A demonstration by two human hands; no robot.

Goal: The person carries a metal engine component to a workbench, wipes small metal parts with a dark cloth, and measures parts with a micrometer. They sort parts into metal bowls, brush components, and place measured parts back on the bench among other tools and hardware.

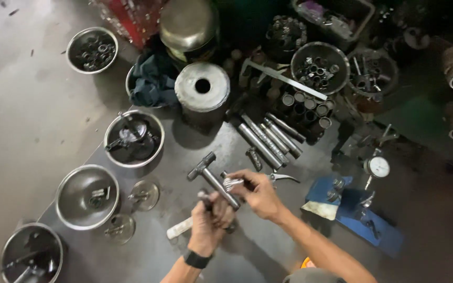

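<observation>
The left hand point(212, 216) is clamped around the lower end of a T-headed steel shaft point(217, 182), its grip closed on the metal. The right hand point(258, 193) pinches a small ribbed metal part point(232, 183) against the shaft's middle, fingers closed on it, and appears to hold a slim pointed tool point(281, 178) that sticks out toward 3 o'clock; how that tool is held cannot be told.

The shaft is grey, smooth and slightly shiny, tilted with its cross-head up toward 10 o'clock, held just above the dark metal sheet point(268, 246) on the floor. The ribbed piece is bright and small.

The likely trouble is a slip: the small part sits only between fingertips, and an oily surface could let it drop among the clutter.

At 12 o'clock lies a row of steel cylinders point(268, 137), beyond it a thick disc with a centre hole point(202, 86). Steel bowls point(87, 196) line up from 9 to 7 o'clock. A dial gauge point(377, 167) stands at 3 o'clock beside a blue block point(352, 212).
</observation>
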